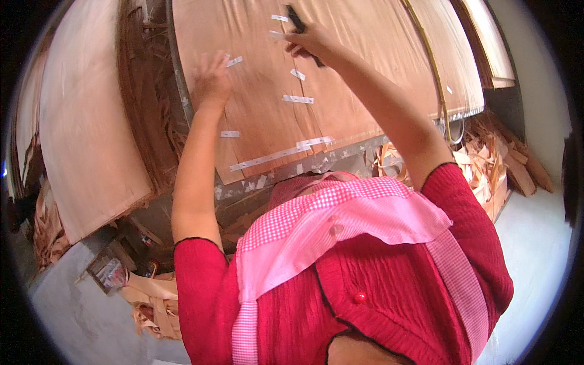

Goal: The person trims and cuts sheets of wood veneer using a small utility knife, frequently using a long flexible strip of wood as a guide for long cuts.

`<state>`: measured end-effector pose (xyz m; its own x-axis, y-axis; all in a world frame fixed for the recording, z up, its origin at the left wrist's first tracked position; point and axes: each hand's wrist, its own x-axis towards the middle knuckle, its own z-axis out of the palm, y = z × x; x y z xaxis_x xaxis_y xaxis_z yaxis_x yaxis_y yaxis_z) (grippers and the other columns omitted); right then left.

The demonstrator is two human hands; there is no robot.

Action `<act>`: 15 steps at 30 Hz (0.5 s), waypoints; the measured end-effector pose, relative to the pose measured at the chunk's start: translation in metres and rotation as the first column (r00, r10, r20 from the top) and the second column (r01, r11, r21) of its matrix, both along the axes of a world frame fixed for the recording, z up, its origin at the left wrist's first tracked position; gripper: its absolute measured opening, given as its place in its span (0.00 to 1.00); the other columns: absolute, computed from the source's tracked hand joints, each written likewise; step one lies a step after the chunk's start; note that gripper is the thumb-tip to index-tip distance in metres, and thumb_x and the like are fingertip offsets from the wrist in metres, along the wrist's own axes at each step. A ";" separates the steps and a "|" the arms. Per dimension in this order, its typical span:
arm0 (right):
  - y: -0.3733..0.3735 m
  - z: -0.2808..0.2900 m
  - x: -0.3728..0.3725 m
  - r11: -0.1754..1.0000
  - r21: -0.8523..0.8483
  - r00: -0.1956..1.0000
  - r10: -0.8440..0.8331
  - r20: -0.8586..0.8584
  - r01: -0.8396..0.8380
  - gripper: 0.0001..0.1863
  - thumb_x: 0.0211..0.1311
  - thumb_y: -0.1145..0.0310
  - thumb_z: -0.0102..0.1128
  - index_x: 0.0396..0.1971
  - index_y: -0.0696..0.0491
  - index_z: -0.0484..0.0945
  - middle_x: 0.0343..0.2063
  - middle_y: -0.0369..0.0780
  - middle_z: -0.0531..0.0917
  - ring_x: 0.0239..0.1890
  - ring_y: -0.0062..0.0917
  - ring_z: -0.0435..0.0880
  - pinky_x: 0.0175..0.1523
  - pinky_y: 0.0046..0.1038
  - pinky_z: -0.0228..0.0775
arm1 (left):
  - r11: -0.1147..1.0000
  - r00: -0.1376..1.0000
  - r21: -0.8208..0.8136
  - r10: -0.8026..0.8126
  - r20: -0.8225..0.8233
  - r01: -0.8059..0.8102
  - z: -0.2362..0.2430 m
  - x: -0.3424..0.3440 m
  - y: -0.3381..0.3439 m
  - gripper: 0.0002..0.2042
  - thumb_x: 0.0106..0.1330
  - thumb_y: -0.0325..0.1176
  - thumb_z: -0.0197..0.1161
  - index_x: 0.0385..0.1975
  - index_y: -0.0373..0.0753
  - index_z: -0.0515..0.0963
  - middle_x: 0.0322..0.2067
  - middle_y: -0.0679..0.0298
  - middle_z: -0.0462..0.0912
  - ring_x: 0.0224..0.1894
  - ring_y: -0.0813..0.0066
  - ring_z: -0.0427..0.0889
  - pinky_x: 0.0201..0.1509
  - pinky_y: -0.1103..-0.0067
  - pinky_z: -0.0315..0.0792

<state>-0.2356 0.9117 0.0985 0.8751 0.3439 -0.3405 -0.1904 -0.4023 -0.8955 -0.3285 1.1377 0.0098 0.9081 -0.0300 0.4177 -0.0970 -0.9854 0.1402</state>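
Observation:
Thin sheets of wood veneer lie on the bench in front of me, with short strips of white tape stuck along their seams. My left hand rests on the veneer at the left with its fingers spread, beside a piece of tape. Farther off and to the right, my right hand is closed around a narrow black tool that looks like a long blade or knife. Both ends of it stick out past my fingers. A longer tape strip runs along the near edge.
More veneer stacks stand at the left. A thin yellowish strip crosses the sheets at the right. Veneer scraps are heaped at the lower right, others at the lower left. Tape bits litter the bench's front edge.

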 end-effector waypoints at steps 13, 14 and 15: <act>-0.078 -0.042 -0.182 0.759 0.429 0.727 -0.085 -0.681 0.490 0.11 0.58 0.68 0.51 0.38 0.58 0.68 0.40 0.44 0.77 0.39 0.29 0.79 0.37 0.30 0.74 | 0.942 0.974 -0.336 -0.078 -0.211 0.003 0.038 -0.072 -0.124 0.06 0.52 0.33 0.59 0.28 0.43 0.73 0.32 0.63 0.70 0.38 0.64 0.72 0.39 0.72 0.69; -0.077 -0.043 -0.181 0.761 0.427 0.719 -0.074 -0.691 0.488 0.11 0.58 0.68 0.52 0.37 0.58 0.68 0.39 0.44 0.77 0.39 0.29 0.79 0.37 0.30 0.74 | 0.941 0.965 -0.339 -0.076 -0.252 -0.015 0.039 -0.070 -0.124 0.06 0.51 0.32 0.60 0.27 0.42 0.73 0.32 0.63 0.71 0.38 0.64 0.72 0.39 0.72 0.69; -0.077 -0.043 -0.179 0.763 0.425 0.711 -0.063 -0.700 0.487 0.11 0.58 0.69 0.52 0.37 0.58 0.68 0.39 0.44 0.77 0.38 0.29 0.79 0.37 0.30 0.74 | 0.940 0.953 -0.340 -0.073 -0.293 -0.032 0.040 -0.068 -0.123 0.06 0.51 0.32 0.60 0.27 0.42 0.73 0.32 0.62 0.71 0.38 0.64 0.72 0.38 0.72 0.69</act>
<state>-0.4145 0.8351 0.0552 0.6165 0.4266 -0.6618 -0.7858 0.2810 -0.5509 -0.3968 1.0144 0.0497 0.9921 0.0443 0.1170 -0.0186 -0.8723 0.4885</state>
